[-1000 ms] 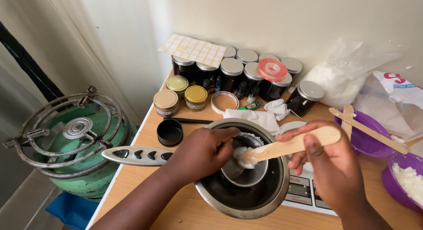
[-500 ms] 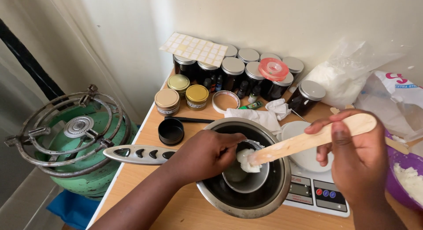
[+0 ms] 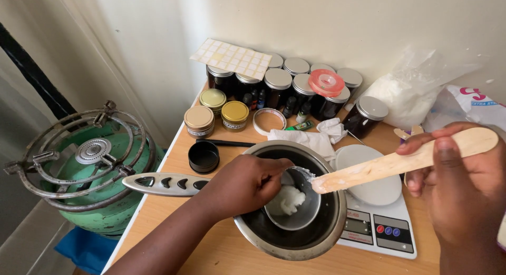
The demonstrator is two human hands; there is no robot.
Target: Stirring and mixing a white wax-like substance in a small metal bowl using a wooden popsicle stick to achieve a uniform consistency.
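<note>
Left hand (image 3: 245, 183) pinches small steel cup (image 3: 293, 205) of white wax, tilted inside saucepan (image 3: 295, 243); right of saucepan, right hand (image 3: 464, 185) clamps wooden spatula (image 3: 400, 161), tip at cup rim: risk cup tips, wax drops onto kitchen scale (image 3: 377, 227).

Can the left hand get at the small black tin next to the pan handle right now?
Probably yes. The left hand grips the small inner bowl in the pan, and the open black tin sits just beyond the pan handle with nothing between them. The fingers would first have to release the bowl.
</note>
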